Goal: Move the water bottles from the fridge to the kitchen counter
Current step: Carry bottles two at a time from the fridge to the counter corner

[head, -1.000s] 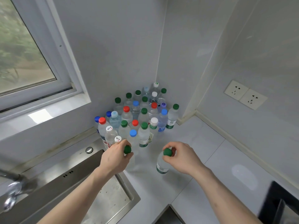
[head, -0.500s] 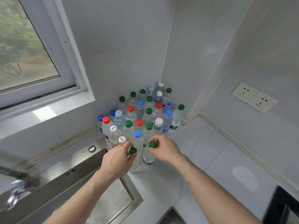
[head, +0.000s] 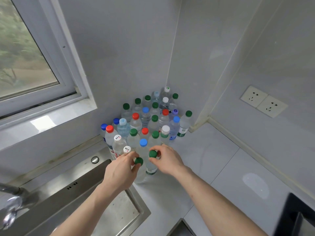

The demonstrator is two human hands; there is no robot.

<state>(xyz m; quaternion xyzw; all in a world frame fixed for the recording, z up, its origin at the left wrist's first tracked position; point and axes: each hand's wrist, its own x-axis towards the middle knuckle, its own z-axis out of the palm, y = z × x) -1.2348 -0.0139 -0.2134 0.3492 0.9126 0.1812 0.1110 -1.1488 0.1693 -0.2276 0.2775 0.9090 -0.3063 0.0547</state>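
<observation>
A stainless steel sink (head: 102,193) was recorded, set into the surface at lower left. A chrome faucet (head: 10,201) was seen at the sink's left edge, and a round metal plug (head: 95,159) on its back ledge. A window (head: 30,57) was noted above the sink. Two white wall sockets (head: 263,101) were mounted well right of the sink. A dark object, cut off by the frame, was noted far to its right (head: 296,218).
</observation>
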